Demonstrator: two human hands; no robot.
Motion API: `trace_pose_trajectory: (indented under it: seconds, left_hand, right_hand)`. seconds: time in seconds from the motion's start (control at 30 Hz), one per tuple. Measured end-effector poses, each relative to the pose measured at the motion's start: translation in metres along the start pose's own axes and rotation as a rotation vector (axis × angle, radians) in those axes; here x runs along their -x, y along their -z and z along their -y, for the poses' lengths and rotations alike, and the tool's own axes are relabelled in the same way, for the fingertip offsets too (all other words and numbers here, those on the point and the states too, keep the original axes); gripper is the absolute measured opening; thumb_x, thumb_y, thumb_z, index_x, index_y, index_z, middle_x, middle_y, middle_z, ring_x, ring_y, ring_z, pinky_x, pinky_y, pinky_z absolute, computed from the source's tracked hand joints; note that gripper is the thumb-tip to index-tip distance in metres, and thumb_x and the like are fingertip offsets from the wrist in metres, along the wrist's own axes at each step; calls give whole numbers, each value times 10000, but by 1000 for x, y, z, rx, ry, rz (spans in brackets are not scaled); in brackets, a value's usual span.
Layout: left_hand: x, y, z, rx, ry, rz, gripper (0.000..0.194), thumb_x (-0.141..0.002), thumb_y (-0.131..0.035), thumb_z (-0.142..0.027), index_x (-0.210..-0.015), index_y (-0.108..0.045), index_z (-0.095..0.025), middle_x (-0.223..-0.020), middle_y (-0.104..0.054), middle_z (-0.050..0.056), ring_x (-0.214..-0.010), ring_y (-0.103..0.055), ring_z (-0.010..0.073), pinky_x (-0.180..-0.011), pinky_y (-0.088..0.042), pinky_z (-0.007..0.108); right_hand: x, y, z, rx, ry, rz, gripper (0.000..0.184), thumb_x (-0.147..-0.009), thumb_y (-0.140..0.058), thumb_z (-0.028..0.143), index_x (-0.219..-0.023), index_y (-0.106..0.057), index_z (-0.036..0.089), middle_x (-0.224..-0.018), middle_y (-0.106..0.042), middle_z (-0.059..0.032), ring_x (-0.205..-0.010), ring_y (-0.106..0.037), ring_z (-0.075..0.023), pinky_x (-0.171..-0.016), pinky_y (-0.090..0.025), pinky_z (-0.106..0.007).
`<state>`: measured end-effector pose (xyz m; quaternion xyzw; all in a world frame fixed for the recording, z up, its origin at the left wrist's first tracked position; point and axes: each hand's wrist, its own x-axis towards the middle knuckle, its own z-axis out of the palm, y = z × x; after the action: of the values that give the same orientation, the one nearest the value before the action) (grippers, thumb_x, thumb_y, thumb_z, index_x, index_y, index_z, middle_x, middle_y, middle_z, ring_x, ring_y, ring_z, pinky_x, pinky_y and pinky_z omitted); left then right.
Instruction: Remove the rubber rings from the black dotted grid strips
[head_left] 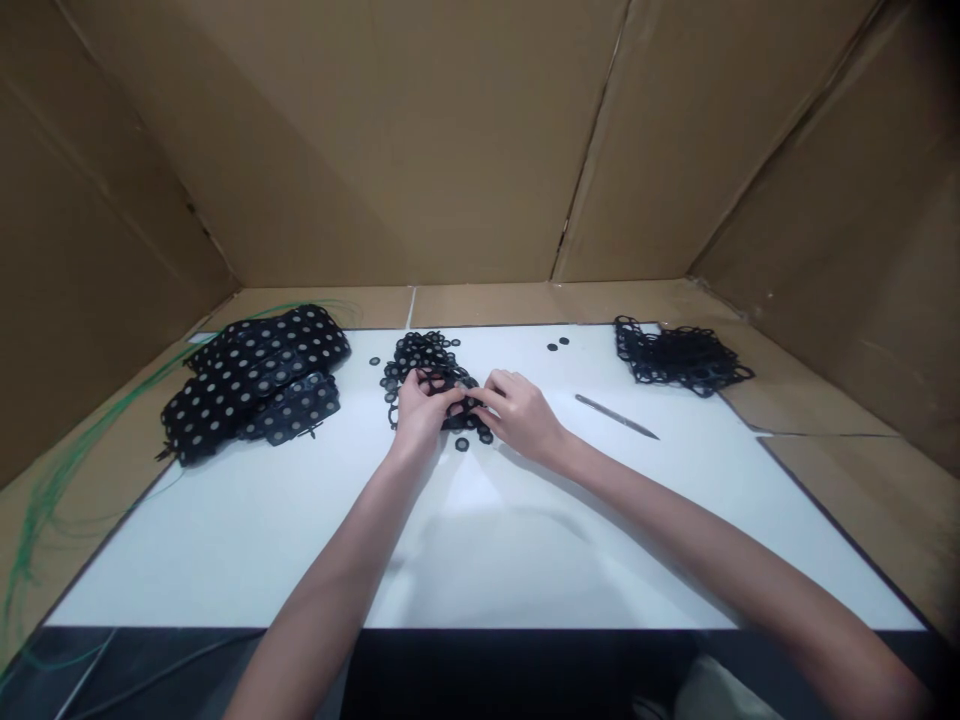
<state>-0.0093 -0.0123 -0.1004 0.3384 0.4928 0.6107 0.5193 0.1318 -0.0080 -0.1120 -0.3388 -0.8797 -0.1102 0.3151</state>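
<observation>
Centrally on the white board, one loose disc lay before the black pile. Left hand and right hand met there, fingers bent; grip unclear. Two small discs lay farther back.

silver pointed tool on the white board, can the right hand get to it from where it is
Probably yes: the right hand is close beside the pointed tool, with only bare white board showing between. Its fingers are busy at the black pile, so it would likely have to break off there first.
</observation>
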Motion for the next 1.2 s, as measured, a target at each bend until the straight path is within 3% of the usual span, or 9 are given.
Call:
trace_pose_trajectory:
  seconds: [0.27,0.43,0.5,0.67,0.87,0.93,1.0,1.13,1.2]
  left_hand:
    - [3,-1,5,-58,-37,42,421,-439,-663,-53,-751,-411,-180,-577,-488,-76,-472,-510,83,-443,-441,212]
    - [1,1,9,-141,-160,67,405,-419,-655,-28,-712,-422,-179,-584,-472,-75,-495,-491,65,-427,-409,162]
    - [-1,1,7,-124,-161,33,401,-418,-661,-30,-717,-436,-175,-593,-485,-71,-482,-500,65,-442,-425,175]
    - [-6,0,-3,41,10,-93,406,-429,-647,10,-719,-424,-165,-605,-495,-63,-489,-560,94,-526,-499,256]
    - [-14,7,-4,67,-55,-221,339,-474,-616,-1,-705,-425,-161,-579,-509,-60,-466,-555,80,-506,-475,212]
    - [-19,13,-5,111,-101,-297,330,-485,-606,0,-697,-415,-165,-544,-493,-76,-446,-532,57,-524,-466,192]
    - [-22,17,-8,158,-88,-284,321,-501,-599,-9,-711,-417,-169,-553,-513,-69,-460,-539,58,-537,-462,189]
    - [-22,17,-17,269,-11,-147,288,-522,-568,-5,-716,-431,-167,-643,-593,-19,-536,-577,76,-583,-473,200]
    - [-19,16,-24,310,29,-73,273,-526,-552,7,-710,-447,-166,-656,-604,-10,-532,-566,67,-573,-467,182]
  right_hand:
    - [-4,3,-5,-52,31,84,79,-744,-506,173,-774,-574,146,-730,-528,-47,-660,-442,-152,-626,-348,-267]
    - [-5,3,-10,-188,-8,170,33,-722,-509,164,-695,-524,175,-728,-516,-27,-659,-442,-140,-646,-354,-253]
    - [-4,3,-8,-219,-13,139,78,-743,-475,153,-675,-501,181,-711,-505,-26,-655,-432,-141,-645,-355,-252]
    - [-4,5,0,-205,9,20,119,-780,-405,139,-681,-446,189,-694,-476,-39,-663,-411,-152,-636,-360,-267]
    - [-1,11,9,-317,-18,-95,190,-760,-382,120,-620,-301,219,-640,-405,-22,-631,-383,-148,-607,-361,-280]
    - [-1,13,11,-411,-79,-147,215,-723,-388,104,-614,-245,222,-652,-389,-17,-640,-395,-142,-603,-359,-279]
    - [-1,13,10,-505,-197,-150,221,-685,-386,89,-619,-221,220,-661,-393,-8,-634,-403,-131,-595,-353,-269]
    - [-1,4,2,-649,-513,1,126,-682,-351,95,-710,-312,212,-653,-432,30,-563,-392,-105,-585,-349,-250]
    - [1,-4,-1,-658,-551,82,141,-717,-311,106,-793,-376,206,-693,-458,20,-616,-427,-118,-636,-371,-265]
